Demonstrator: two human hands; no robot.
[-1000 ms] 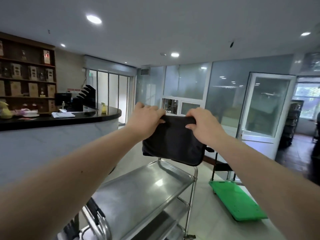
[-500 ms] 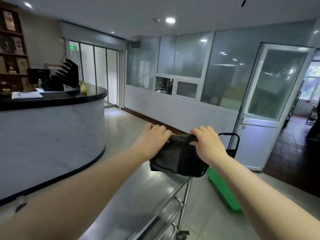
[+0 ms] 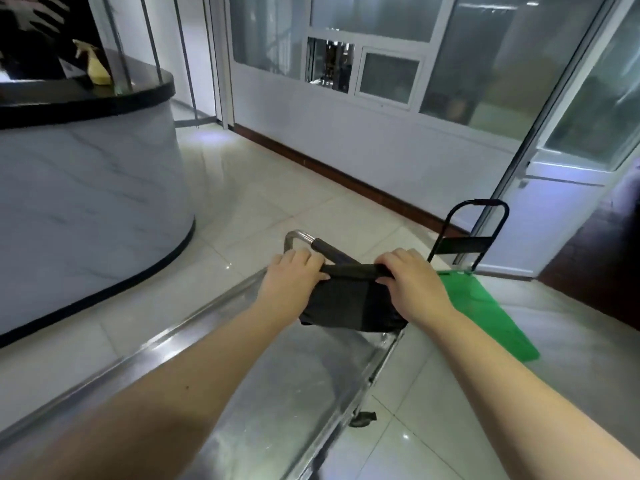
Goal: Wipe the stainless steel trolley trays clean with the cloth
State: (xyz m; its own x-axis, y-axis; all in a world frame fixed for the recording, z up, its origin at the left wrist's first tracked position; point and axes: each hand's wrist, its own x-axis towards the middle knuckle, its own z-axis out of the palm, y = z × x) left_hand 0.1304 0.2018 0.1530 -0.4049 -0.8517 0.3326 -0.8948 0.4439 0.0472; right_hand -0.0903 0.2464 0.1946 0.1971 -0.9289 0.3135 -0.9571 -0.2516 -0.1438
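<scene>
Left hand [image 3: 292, 282]: fingers [image 3: 304, 259] curled over the upper left corner of the cloth [image 3: 346, 303], gripping it. Right hand [image 3: 412, 285]: fingers [image 3: 398, 259] curled over the upper right corner, thumb tucked against the near face, also gripping. The top edge of the cloth is rolled and drawn taut between the two hands.

Cloth: black, folded, held over the far end of the top tray [image 3: 277, 393] of the stainless steel trolley. Its lower edge is at tray level; contact with the steel cannot be confirmed.

Trolley handle [image 3: 322, 245]: at 11 o'clock from the cloth, just beyond it, a steel bar with a dark grip. A castor [image 3: 362, 418] shows at 6 o'clock, under the tray's right rim.

Green platform cart [image 3: 485, 306]: at 3 o'clock from the cloth, on the tiled floor, its black push handle upright.

Curved counter with a black tabletop [image 3: 86, 98]: at 10 o'clock, well apart from the trolley.
</scene>
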